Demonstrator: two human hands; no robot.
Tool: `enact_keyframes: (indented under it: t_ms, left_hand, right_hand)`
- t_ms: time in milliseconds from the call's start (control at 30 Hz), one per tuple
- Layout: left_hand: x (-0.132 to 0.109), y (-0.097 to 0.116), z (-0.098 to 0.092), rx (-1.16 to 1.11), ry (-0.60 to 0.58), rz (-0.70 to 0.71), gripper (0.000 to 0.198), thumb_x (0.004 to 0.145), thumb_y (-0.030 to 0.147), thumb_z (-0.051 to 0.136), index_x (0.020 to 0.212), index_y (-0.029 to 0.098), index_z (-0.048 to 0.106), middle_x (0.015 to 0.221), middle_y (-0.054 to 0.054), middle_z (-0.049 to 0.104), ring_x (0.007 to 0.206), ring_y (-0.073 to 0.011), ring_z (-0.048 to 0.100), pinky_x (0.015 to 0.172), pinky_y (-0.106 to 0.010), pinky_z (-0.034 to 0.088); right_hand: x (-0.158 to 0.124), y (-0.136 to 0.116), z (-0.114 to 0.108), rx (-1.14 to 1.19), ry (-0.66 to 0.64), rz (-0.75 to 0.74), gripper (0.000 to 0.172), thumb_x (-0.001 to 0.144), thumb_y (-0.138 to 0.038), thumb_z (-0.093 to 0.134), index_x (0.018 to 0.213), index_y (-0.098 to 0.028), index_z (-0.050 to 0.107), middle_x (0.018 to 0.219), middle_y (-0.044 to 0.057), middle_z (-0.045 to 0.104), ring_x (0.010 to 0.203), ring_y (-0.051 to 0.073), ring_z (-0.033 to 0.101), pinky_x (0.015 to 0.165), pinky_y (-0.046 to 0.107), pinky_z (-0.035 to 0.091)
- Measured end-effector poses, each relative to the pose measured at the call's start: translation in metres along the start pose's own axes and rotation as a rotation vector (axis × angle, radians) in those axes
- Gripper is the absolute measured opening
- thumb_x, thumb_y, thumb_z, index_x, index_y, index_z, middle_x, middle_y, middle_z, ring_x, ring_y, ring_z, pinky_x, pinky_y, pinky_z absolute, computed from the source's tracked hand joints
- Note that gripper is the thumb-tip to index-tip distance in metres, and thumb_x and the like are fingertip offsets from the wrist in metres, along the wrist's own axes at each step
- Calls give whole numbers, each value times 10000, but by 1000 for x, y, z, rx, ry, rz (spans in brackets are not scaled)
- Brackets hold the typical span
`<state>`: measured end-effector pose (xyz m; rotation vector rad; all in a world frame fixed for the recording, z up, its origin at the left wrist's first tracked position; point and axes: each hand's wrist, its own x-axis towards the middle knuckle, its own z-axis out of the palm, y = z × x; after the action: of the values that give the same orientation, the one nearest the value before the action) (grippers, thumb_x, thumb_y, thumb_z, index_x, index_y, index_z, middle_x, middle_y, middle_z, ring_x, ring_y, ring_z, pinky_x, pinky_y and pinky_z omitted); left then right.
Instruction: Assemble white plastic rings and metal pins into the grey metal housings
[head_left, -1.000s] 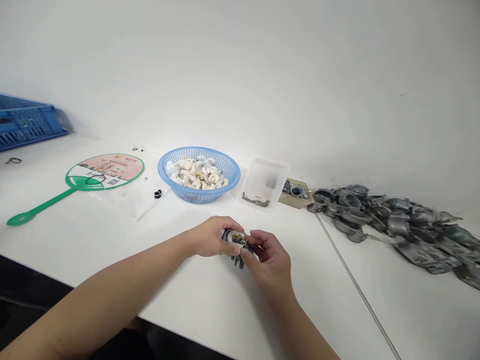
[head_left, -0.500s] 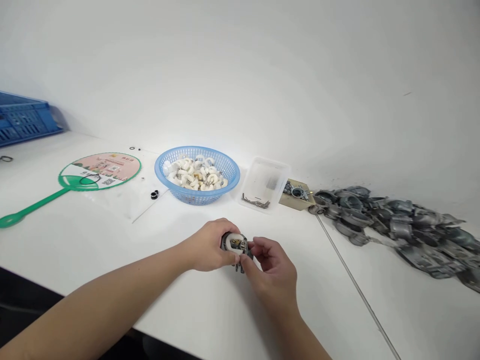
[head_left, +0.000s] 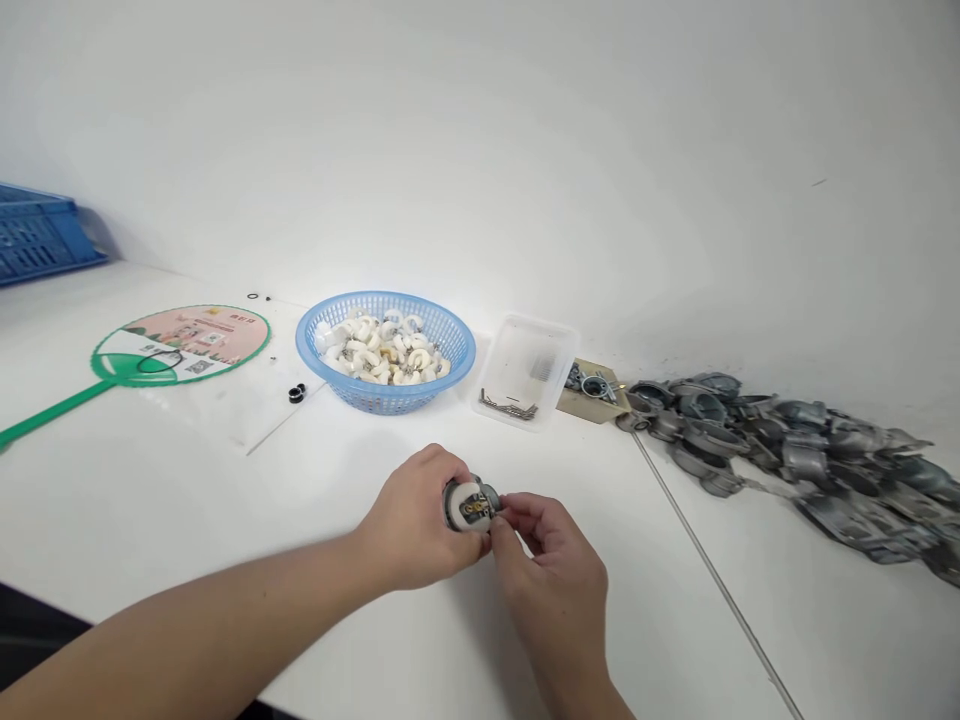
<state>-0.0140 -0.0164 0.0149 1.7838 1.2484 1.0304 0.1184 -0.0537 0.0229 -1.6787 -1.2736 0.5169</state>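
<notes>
My left hand (head_left: 420,520) is wrapped around a small grey metal carburetor (head_left: 491,496), held just above the white table with its open side tilted up towards me. Inside it lies a white C-shaped plastic float (head_left: 460,508), with brass-coloured jets in the middle. My right hand (head_left: 551,565) meets it from the right, thumb and forefinger pinched at the edge where the float's hinge sits. Whatever those fingertips hold, if anything, is too small or hidden to make out.
Behind my hands stand a blue basket (head_left: 307,335) of white floats, a clear tray (head_left: 517,365) of thin metal pins and a small box (head_left: 592,405) of metal parts. Grey metal castings (head_left: 720,440) are heaped at right. A green-rimmed fan (head_left: 187,345) and blue crate (head_left: 45,235) are at left.
The carburetor has tilted and lowered slightly in my left hand. My right thumb and forefinger have closed together at its right edge. The view has shifted a little.
</notes>
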Motion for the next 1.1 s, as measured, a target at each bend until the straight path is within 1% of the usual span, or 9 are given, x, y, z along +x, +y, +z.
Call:
enact_keyframes:
  t_ms: [100, 233, 333, 433, 567, 633, 800, 1000, 1100]
  left_hand:
    - [-1, 0, 2, -19, 10, -9, 296, 557, 289, 725, 770, 200, 539, 843, -12, 543, 714, -152, 541, 587, -270, 442]
    - [-1, -1, 4, -19, 21, 17, 307, 556, 311, 737, 779, 198, 560, 856, -15, 549, 715, -153, 550, 609, -282, 455]
    - [0, -3, 3, 0, 21, 50, 309, 569, 304, 736, 825, 200, 598, 862, -24, 558, 760, -170, 562, 679, -309, 473]
    - [0, -2, 2, -3, -16, 76, 300, 590, 284, 730, 867, 214, 640, 872, -29, 566, 791, -177, 563, 721, -318, 479]
    - [0, 0, -1, -39, -52, 96, 263, 625, 251, 711, 883, 229, 666, 889, -32, 573, 795, -174, 560, 722, -309, 479]
    - [0, 0, -2, -73, -61, 82, 259, 631, 245, 710, 886, 228, 673, 902, -36, 575, 799, -178, 560, 718, -305, 480]
    - [4, 0, -5, -178, -120, -9, 234, 644, 261, 715, 874, 225, 693, 925, -40, 573, 825, -188, 574, 728, -297, 481]
    - [8, -7, -4, -274, -168, -70, 386, 615, 282, 747, 993, 238, 684, 1061, -52, 576, 910, -214, 582, 787, -310, 488]
    - [11, -12, -6, -262, -192, -57, 410, 589, 306, 766, 986, 234, 688, 1050, -54, 581, 903, -217, 585, 779, -312, 492]
  right_hand:
    - [2, 1, 2, 78, -18, 20, 157, 700, -293, 568, 832, -213, 595, 701, 32, 671, 628, 193, 629, 513, 276, 469]
    - [4, 2, 5, 142, -41, 42, 255, 705, -280, 545, 949, -204, 543, 723, 35, 668, 633, 195, 622, 567, 307, 483]
    - [6, 0, 4, 139, -86, 49, 299, 728, -284, 519, 1017, -210, 499, 739, 25, 652, 637, 188, 611, 572, 305, 471]
    - [6, -1, 4, 151, -127, 75, 328, 747, -283, 496, 1067, -221, 462, 711, 2, 623, 617, 176, 594, 568, 297, 461]
    - [6, 0, 5, 160, -110, 90, 396, 740, -272, 511, 1123, -208, 437, 676, -6, 601, 571, 168, 569, 505, 272, 426]
    - [5, 2, 6, 158, -103, 75, 411, 744, -281, 518, 1138, -205, 430, 691, -1, 604, 570, 167, 565, 500, 271, 420]
    - [4, 4, 7, 134, -104, 39, 399, 772, -317, 507, 1147, -213, 420, 749, 13, 613, 613, 170, 572, 560, 294, 438]
    - [3, 7, 9, 133, -76, 7, 393, 760, -306, 517, 1134, -215, 438, 722, 7, 605, 639, 177, 578, 578, 305, 449]
    - [2, 6, 10, 139, -64, -3, 400, 748, -308, 535, 1127, -213, 446, 695, -4, 592, 612, 168, 565, 578, 309, 459]
